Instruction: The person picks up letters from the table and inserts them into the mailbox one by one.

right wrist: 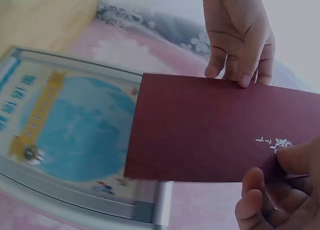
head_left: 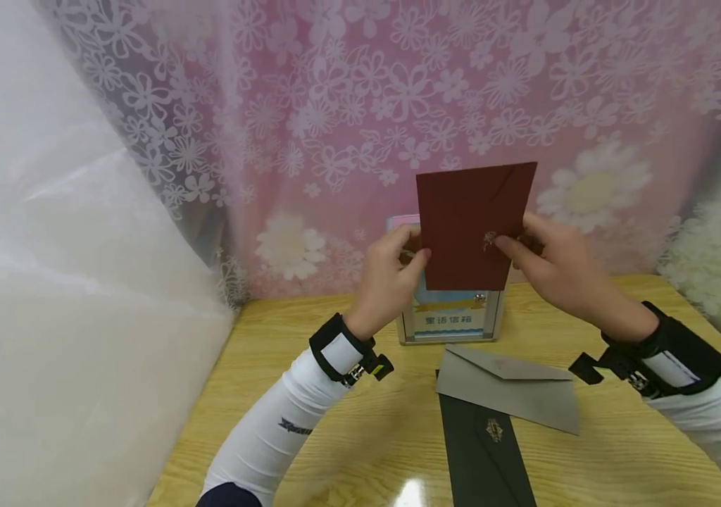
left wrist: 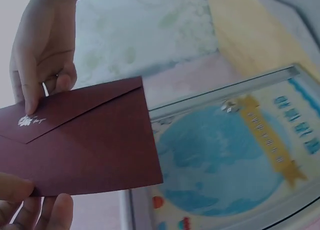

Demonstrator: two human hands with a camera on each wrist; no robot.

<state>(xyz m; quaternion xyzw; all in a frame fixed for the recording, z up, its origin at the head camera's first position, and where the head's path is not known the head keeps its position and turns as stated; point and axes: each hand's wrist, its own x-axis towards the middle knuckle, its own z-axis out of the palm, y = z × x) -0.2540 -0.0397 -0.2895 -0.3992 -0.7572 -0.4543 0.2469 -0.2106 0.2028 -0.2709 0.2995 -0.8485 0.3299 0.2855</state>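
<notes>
A dark red envelope (head_left: 462, 211) is held up between both hands, in front of a metal-framed letter box. My left hand (head_left: 386, 282) pinches its left edge, thumb on the near face. At the right edge my right hand (head_left: 560, 271) grips it, the thumb beside a small silver print. In the left wrist view the envelope (left wrist: 100, 150) shows its diagonal flap lying against the body. The right wrist view has the envelope (right wrist: 200, 125) overlapping the side of the letter box (right wrist: 82, 135).
The letter box (head_left: 449, 320), with a blue picture front and a small lock, stands at the back of the wooden table (head_left: 284, 394). Nearer lie a grey envelope (head_left: 512, 394) and, partly under it, a black envelope (head_left: 481, 451). A pink flowered curtain (head_left: 348, 105) hangs behind.
</notes>
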